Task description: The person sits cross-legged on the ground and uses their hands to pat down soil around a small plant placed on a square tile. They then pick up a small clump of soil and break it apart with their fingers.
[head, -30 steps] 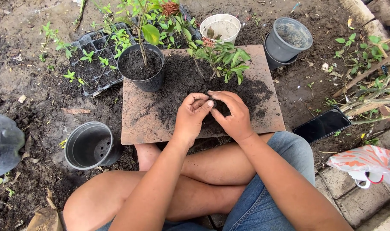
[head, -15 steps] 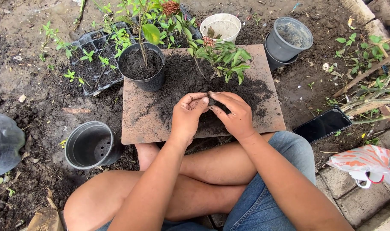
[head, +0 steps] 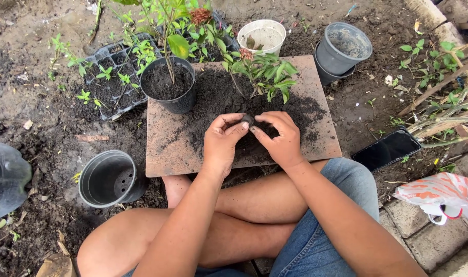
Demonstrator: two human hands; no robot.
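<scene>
While both hands meet over the board | left hand and right hand pinch one soil clump | black pot beside soil pile

Left hand and right hand pinch small dark soil clump between fingertips above soil-strewn brown square board. Black plastic pot with seedling on board corner; empty black pot lies on ground, left.
</scene>
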